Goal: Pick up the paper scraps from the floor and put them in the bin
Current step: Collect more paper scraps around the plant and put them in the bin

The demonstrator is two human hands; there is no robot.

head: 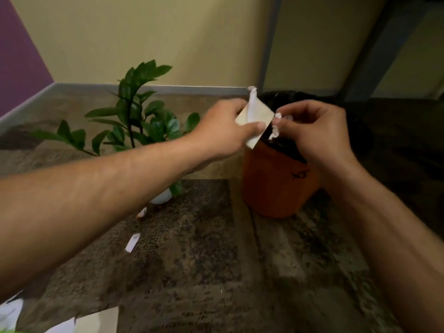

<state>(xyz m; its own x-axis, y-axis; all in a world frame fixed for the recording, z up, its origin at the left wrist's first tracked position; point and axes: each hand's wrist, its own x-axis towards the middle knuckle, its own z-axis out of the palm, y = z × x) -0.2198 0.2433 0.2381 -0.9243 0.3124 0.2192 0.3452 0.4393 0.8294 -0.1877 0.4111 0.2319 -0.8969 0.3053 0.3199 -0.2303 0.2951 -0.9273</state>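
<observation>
Above bin (276, 183) rim: 2 hands (223, 133), paper scraps (255, 116).

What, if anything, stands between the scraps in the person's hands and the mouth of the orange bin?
Nothing visible. The left hand holds a flat paper piece and the right hand pinches a crumpled scrap, both right over the open mouth of the orange bin, which has no lid.

Both forearms bare, extended forward, converging toward 12 o'clock. Left hand (225, 127) at 11 o'clock: thumb on top, fingers curled beneath, pinching. Right hand (314, 131) at 1 o'clock: back facing the camera, fingers curled inward, fingertips pinching. Hands close together, not touching.
</observation>
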